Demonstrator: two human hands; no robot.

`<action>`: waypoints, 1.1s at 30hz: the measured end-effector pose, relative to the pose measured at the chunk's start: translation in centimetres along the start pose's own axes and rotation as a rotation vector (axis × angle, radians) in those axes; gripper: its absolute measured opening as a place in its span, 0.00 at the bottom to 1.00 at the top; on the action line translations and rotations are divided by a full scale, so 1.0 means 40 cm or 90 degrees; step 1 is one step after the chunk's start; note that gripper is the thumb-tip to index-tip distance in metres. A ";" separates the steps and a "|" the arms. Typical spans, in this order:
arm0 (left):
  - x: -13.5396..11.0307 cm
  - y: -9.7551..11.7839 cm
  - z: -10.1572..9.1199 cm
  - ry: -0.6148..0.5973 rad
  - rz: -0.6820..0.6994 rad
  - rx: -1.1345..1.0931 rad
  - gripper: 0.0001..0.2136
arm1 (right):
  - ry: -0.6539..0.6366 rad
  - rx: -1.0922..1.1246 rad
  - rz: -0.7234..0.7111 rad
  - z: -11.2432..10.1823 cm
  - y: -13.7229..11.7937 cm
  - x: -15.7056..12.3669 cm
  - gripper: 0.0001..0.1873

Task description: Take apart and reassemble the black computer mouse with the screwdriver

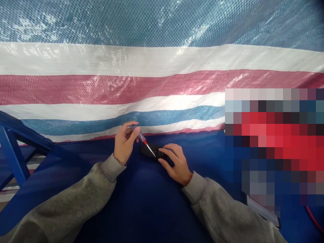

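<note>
My left hand [124, 141] is closed round a small screwdriver [143, 139] with a clear and red handle. Its metal tip points down to the right onto a small black flat object [152, 151] lying on the dark blue table [141, 199]. My right hand [176, 162] rests on the right side of that black object, fingers curled over it and holding it down. Both arms wear grey sleeves.
A striped blue, white and red woven tarp [152, 84] hangs right behind the table. A blue metal frame [15, 141] stands at the left. A blurred-out block [274, 145] covers the right side. A white-edged flat item [263, 211] lies at lower right.
</note>
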State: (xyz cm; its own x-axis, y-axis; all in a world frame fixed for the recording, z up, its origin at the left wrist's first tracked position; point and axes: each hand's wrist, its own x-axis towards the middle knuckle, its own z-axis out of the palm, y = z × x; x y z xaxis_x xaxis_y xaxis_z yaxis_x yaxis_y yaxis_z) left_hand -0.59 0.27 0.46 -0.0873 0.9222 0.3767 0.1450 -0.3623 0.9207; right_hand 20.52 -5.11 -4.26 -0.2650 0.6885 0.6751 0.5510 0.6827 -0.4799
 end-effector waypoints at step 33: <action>-0.065 -0.027 0.030 0.095 0.155 0.079 0.13 | 0.006 0.042 -0.034 0.013 -0.002 0.001 0.07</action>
State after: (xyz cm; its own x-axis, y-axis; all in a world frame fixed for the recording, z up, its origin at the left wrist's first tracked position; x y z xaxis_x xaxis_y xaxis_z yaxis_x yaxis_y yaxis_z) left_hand 0.64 -1.57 -1.64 -0.1783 0.7771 0.6036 0.2984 -0.5418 0.7857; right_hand 20.06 -5.00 -4.49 -0.2846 0.6480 0.7065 0.4823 0.7337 -0.4786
